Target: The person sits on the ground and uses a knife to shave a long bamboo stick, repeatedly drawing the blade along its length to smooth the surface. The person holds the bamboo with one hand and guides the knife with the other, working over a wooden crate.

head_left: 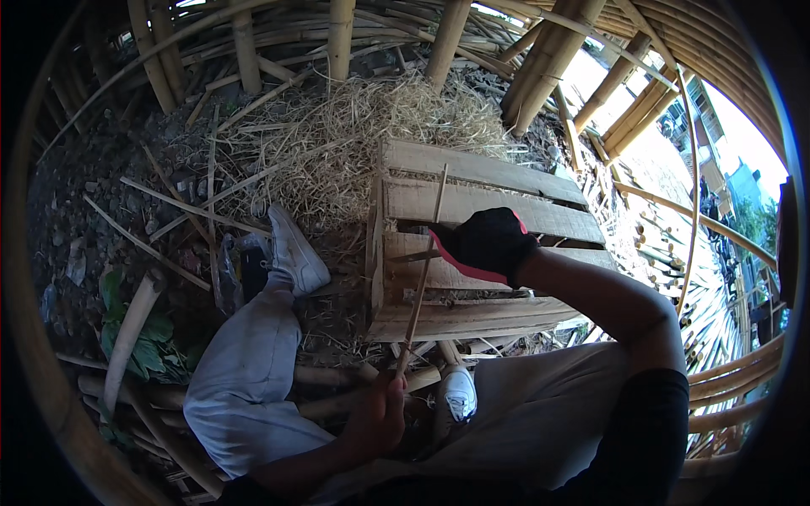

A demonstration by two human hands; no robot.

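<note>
A thin bamboo strip slants up in front of me, its lower end closed in my bare left hand. Its upper part stretches over a slatted wooden crate. My right hand, in a black and red glove, is closed round a knife whose handle is hidden by the fingers. The narrow knife blade points left and crosses the strip about midway, apparently touching it. Both hands are above or beside the crate, the left one lower and nearer to me.
Pale shavings lie heaped behind the crate. Bamboo posts rise at the back. Loose strips litter the dirt at left, beside a green leafy plant. My legs flank the crate's near side. Cut poles lie at right.
</note>
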